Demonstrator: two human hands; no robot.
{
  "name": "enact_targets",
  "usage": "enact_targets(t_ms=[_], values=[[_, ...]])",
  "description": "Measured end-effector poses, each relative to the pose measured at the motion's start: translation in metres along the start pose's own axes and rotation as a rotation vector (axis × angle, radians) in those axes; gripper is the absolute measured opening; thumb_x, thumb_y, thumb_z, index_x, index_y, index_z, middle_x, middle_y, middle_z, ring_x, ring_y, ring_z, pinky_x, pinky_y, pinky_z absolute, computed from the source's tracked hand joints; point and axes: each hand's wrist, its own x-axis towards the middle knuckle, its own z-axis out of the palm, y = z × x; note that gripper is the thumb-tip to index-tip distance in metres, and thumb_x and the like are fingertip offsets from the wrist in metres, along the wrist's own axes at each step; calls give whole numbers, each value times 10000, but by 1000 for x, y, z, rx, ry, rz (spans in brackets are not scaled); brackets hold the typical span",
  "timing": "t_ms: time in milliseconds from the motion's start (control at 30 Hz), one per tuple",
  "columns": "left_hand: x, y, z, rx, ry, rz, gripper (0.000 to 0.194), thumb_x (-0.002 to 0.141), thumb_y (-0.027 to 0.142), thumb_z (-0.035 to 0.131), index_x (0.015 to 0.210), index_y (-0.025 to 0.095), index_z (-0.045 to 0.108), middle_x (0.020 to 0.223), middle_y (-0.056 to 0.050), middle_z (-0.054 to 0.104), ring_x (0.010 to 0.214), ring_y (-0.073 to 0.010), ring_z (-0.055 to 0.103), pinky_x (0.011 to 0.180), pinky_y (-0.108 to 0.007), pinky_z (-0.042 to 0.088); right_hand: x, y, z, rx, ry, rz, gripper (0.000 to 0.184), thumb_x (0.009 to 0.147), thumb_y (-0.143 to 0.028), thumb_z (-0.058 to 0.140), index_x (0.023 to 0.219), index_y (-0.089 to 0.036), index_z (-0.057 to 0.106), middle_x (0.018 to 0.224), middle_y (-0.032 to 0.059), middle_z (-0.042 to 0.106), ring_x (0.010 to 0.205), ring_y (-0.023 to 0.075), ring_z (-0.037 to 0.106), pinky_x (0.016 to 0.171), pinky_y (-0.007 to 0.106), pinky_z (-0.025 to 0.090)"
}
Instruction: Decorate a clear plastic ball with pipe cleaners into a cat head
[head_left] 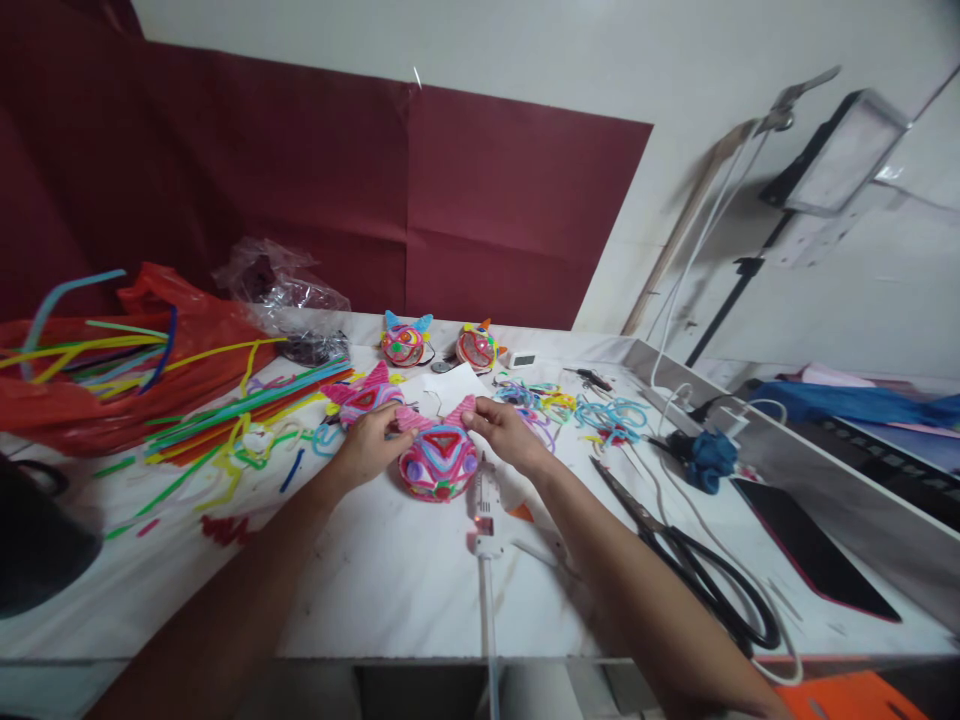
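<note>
Colourful stems (112, 343) in red bag (201, 315), left of handheld pink ornament (438, 466)

A broad maroon sheet (517, 200) covers much of the white wall (525, 45), marked by a vertical crease and fainter horizontal ones; its right edge slants. Bare wall shows above the sheet and to its right. Below the sheet spreads a worktable (390, 590) with a white, grey-veined marble-look top and a low raised back edge. Right of the sheet, a brownish pole (679, 225) leans beside white cables (703, 240), and farther right a rectangular panel (851, 150) tops a black stand (739, 290). Below these, a low pale partition (795, 460) borders the worktable. The light is soft and rather dim.
</note>
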Motion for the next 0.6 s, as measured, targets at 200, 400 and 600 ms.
enact_targets(t_ms=[200,400,600], values=[[0,2,0,-26,20,5,80,804,293,691,837,222,674,813,-17,709,794,-212,687,777,-332,583,-2,-6,1,24,-4,12,566,775,-764,734,759,-214,601,731,-20,555,719,160,486,693,303,410],[-1,2,0,-39,0,9,81,824,292,680,840,213,678,843,-24,714,809,-209,690,779,-327,582,-3,-7,0,50,7,32,580,759,-782,738,795,-217,613,753,-18,584,738,165,516,709,302,431],[0,0,1,-18,5,11,93,826,293,670,862,208,674,835,-19,702,809,-203,680,783,-321,575,-4,-5,-2,67,58,13,564,749,-750,775,855,-208,660,797,-2,635,770,173,552,739,308,444]])
